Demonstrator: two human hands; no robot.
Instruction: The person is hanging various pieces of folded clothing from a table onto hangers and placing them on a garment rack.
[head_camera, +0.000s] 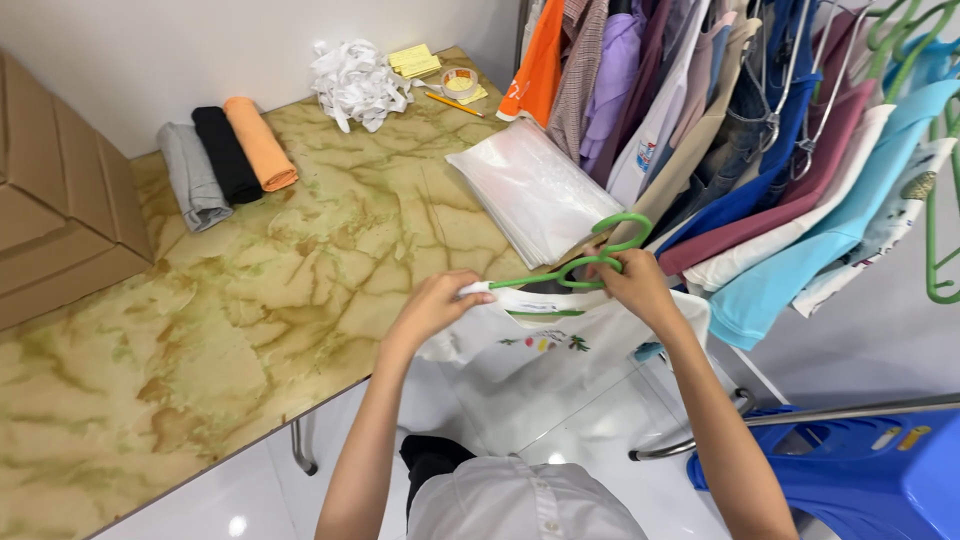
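Marbled yellow-green table carries three rolled cloths at 11 o'clock. Left hand pinches the white printed T-shirt; right hand has its fingers closed on the green plastic hanger.

- both arms are bare from the wrists back past the elbows, with no sleeves, watch or rings showing;
- left hand and right hand are ungloved;
- a white collared top covers the torso; dark trousers beneath it

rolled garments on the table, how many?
3, side by side at the marble-pattern table's far left: grey fabric roll, black fabric roll, orange fabric roll. None look hidden.
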